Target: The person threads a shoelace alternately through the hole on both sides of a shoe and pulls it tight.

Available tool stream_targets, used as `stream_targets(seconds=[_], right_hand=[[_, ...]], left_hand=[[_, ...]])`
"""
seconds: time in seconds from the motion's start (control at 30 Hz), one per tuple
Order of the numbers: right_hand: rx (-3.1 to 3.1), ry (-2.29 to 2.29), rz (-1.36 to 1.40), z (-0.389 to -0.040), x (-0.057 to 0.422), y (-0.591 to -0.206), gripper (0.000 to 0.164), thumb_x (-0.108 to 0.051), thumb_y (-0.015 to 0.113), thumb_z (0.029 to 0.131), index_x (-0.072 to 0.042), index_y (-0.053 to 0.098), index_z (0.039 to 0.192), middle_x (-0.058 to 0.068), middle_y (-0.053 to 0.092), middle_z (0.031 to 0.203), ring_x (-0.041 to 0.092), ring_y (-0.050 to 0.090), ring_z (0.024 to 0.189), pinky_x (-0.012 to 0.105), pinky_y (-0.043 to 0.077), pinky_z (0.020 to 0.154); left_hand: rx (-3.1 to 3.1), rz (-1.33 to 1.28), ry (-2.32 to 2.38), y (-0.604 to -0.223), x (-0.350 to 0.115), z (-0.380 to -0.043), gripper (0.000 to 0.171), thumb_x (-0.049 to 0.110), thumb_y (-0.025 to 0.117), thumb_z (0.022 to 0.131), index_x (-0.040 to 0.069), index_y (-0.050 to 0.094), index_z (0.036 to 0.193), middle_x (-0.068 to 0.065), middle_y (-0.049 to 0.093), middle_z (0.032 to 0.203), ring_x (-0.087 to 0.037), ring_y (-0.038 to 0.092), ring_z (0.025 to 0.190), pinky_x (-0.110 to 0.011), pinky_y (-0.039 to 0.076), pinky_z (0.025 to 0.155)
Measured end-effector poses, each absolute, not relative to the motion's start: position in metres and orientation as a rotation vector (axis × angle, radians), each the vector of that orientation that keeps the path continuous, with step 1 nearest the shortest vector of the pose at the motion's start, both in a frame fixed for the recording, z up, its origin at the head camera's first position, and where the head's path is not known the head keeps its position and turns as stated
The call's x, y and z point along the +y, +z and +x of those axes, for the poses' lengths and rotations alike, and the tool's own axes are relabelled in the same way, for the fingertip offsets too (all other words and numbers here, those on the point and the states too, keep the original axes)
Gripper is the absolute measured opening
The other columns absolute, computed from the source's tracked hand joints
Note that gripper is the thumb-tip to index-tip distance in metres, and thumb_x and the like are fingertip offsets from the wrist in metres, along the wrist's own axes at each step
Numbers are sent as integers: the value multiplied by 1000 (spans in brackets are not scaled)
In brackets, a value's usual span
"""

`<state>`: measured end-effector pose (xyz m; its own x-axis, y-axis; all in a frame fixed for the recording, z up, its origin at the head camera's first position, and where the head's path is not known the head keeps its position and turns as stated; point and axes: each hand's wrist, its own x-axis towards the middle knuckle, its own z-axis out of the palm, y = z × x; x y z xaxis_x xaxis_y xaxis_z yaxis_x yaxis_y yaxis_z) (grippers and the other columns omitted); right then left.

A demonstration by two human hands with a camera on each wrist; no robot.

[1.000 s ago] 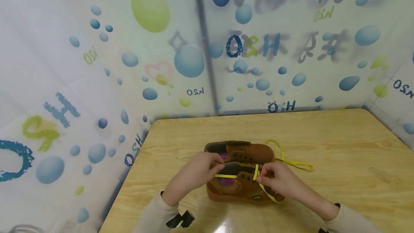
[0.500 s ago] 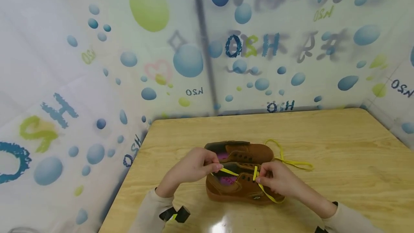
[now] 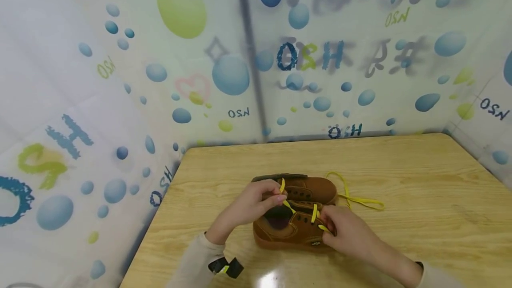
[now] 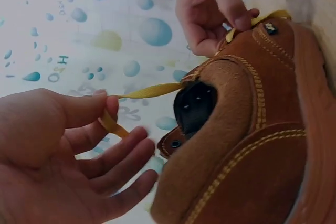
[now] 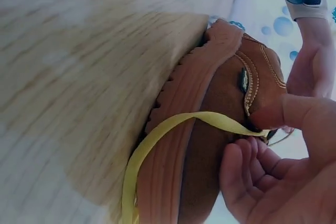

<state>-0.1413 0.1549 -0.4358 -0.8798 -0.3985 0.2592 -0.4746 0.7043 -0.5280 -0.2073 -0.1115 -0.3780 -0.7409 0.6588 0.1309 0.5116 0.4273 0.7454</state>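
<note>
A brown leather shoe point(image 3: 276, 237) with yellow stitching and a pale brown sole lies nearer me on the table. My left hand point(image 3: 254, 202) pinches one end of its yellow shoelace point(image 4: 152, 92) between thumb and index finger, the other fingers spread loosely. That stretch runs taut to the shoe's opening. My right hand point(image 3: 346, 230) is at the eyelets, its thumb and curled fingers pinching the other part of the yellow lace point(image 5: 173, 120), which hangs down across the sole. Fingers partly hide the front of the shoe.
Behind stands a second brown shoe point(image 3: 325, 188), close against the first. A loose yellow lace point(image 3: 366, 201) trails from it to the right over the wooden table point(image 3: 416, 168). Printed sheeting point(image 3: 352, 61) walls the table's back and sides.
My left hand moves slightly right and up with its lace end, which now stands up above the fingers. The right hand shifts its grip and lowers slightly against the shoe.
</note>
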Motion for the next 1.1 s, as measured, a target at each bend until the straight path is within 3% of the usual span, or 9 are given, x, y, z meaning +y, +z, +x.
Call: stream_targets(seconds=[0.17, 0.3, 0.5, 0.67, 0.73, 0.83, 0.9, 1.0, 1.1], right_hand=[[-2814, 739, 616, -140, 163, -431, 24, -3, 68, 74, -23, 56, 79, -15, 47, 68, -3, 37, 62, 19, 33, 57], [-2869, 669, 525, -143, 174, -422, 21, -6, 72, 77, -24, 62, 81, -14, 52, 69, -1, 38, 59, 20, 34, 55], [-2835, 449, 420, -150, 187, -415, 20, -4, 73, 75, -21, 63, 77, -11, 49, 67, 3, 37, 56, 21, 30, 49], [-2708, 410, 305, -156, 205, -411, 12, -5, 61, 88, -13, 69, 92, -10, 42, 50, 4, 27, 44, 19, 20, 42], [-2675, 492, 260, -159, 214, -407, 14, -7, 54, 95, -9, 67, 101, -7, 45, 51, 3, 27, 42, 20, 20, 40], [-2623, 776, 232, -165, 225, -398, 19, -11, 48, 103, -5, 64, 110, 2, 64, 68, -2, 44, 49, 20, 35, 42], [-2577, 1016, 256, -167, 230, -392, 22, -13, 44, 106, -4, 62, 115, 7, 71, 91, -5, 57, 64, 21, 48, 52], [-2442, 1371, 336, -171, 233, -386, 26, -14, 42, 107, -3, 61, 121, 1, 71, 112, -3, 66, 86, 20, 56, 69], [-2175, 1789, 452, -173, 231, -378, 27, -11, 43, 106, 1, 61, 122, -6, 70, 116, 4, 67, 96, 20, 56, 80]], left_hand=[[2456, 1024, 1338, -384, -110, -208, 26, 28, 59, 100, 9, 64, 83, -7, 60, 120, -18, 59, 105, -27, 51, 87], [2361, 1027, 1413, -387, -113, -208, 31, 26, 61, 99, 8, 59, 74, -6, 67, 114, -15, 61, 103, -27, 51, 86], [2207, 1071, 1469, -386, -114, -207, 39, 21, 60, 100, 2, 55, 66, -15, 72, 85, -12, 68, 90, -27, 53, 83], [2155, 1069, 1482, -388, -115, -208, 41, 20, 57, 101, -5, 56, 68, -20, 71, 87, -11, 68, 87, -27, 54, 87], [2093, 1078, 1488, -389, -115, -209, 42, 18, 56, 102, -8, 54, 70, -22, 72, 90, -11, 70, 87, -29, 56, 86], [2086, 1077, 1452, -390, -114, -209, 41, 20, 55, 102, -5, 54, 71, -22, 71, 84, -11, 70, 80, -29, 57, 76], [2152, 1052, 1389, -392, -112, -209, 40, 26, 57, 101, 1, 55, 70, -16, 69, 74, -9, 65, 67, -25, 53, 64], [2300, 1011, 1251, -396, -108, -209, 38, 34, 60, 99, 11, 56, 69, -3, 66, 64, -5, 55, 54, -20, 41, 52], [2413, 1012, 1091, -398, -103, -208, 35, 36, 61, 98, 16, 55, 70, 6, 63, 59, -5, 48, 46, -19, 33, 48]])
